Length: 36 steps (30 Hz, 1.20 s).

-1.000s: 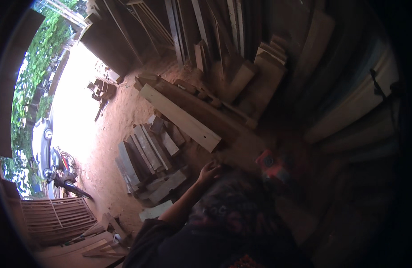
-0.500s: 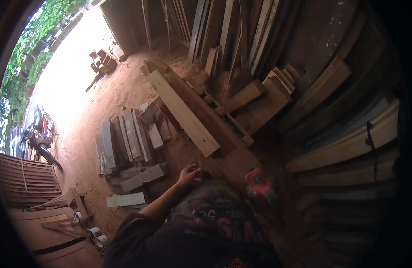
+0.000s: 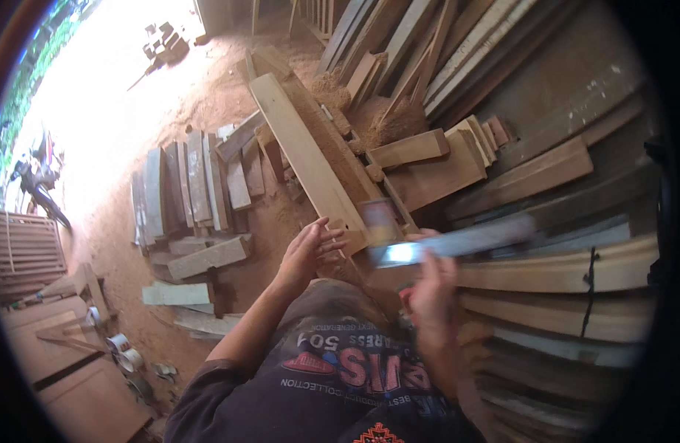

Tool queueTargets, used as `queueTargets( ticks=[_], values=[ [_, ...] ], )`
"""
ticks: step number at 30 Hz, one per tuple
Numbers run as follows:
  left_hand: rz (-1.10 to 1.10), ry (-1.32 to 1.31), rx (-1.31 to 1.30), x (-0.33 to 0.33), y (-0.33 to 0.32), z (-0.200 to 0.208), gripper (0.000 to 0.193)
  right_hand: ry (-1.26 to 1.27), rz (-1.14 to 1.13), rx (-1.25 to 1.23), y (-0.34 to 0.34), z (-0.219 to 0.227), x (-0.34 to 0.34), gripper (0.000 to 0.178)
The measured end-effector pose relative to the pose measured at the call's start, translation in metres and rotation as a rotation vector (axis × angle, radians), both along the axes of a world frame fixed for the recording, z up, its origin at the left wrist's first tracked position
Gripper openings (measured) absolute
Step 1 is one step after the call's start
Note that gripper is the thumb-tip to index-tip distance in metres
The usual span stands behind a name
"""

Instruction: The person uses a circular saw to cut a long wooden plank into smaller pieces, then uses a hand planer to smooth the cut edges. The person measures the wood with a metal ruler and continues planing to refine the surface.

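Observation:
A long flat strip, silvery grey and shiny at its left end, is in my right hand. Motion blurs it, so its exact kind does not show. My left hand has its fingers stretched and slightly apart, beside the near end of a pale wooden board. That board lies lengthwise on a dusty wooden beam. A blurred can-like object stands by the board's near end. Something red shows partly beside my right hand, mostly hidden.
Cut wood blocks lie in rows on the dusty floor at left. Planks lean at the back, and long boards are stacked at right. A motorcycle stands far left, near white rolls.
My right hand has come up into clearer view with the shiny strip. My left hand has moved up to the pale board's near end, fingers more extended. The view has shifted.

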<state>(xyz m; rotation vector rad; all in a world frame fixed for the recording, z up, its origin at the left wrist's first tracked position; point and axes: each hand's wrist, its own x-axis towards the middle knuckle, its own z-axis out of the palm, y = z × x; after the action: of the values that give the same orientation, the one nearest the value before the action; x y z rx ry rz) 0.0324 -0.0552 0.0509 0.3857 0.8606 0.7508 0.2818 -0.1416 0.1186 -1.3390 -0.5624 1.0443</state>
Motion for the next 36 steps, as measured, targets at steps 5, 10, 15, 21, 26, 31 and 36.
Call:
queueTargets(
  ticks=[5, 10, 15, 21, 26, 31, 36],
  values=[
    [0.308, -0.038, -0.116, -0.044, 0.030, 0.000, 0.054, 0.270, 0.391, -0.107, 0.090, -0.033, -0.094, 0.030],
    [0.536, 0.065, -0.209, -0.120, 0.064, -0.031, 0.033, -0.039, 0.207, -0.170, 0.192, -0.071, -0.064, 0.029],
    [0.518, 0.120, -0.200, -0.156, 0.093, -0.050, 0.034, -0.256, 0.417, -0.308, 0.234, -0.091, -0.061, 0.036],
    [0.445, 0.158, -0.238, -0.168, 0.114, -0.055, 0.031, -0.536, 0.464, -0.394, 0.239, -0.086, -0.071, 0.031],
    [0.428, 0.212, -0.290, -0.175, 0.122, -0.053, 0.033, -0.565, 0.508, -0.319, 0.242, -0.082, -0.073, 0.031],
    [0.406, 0.236, -0.311, -0.179, 0.125, -0.053, 0.034, -0.568, 0.546, -0.323, 0.245, -0.083, -0.071, 0.031],
    [0.402, 0.236, -0.344, -0.180, 0.126, -0.057, 0.033, -0.630, 0.577, -0.285, 0.245, -0.083, -0.068, 0.033]
  ],
)
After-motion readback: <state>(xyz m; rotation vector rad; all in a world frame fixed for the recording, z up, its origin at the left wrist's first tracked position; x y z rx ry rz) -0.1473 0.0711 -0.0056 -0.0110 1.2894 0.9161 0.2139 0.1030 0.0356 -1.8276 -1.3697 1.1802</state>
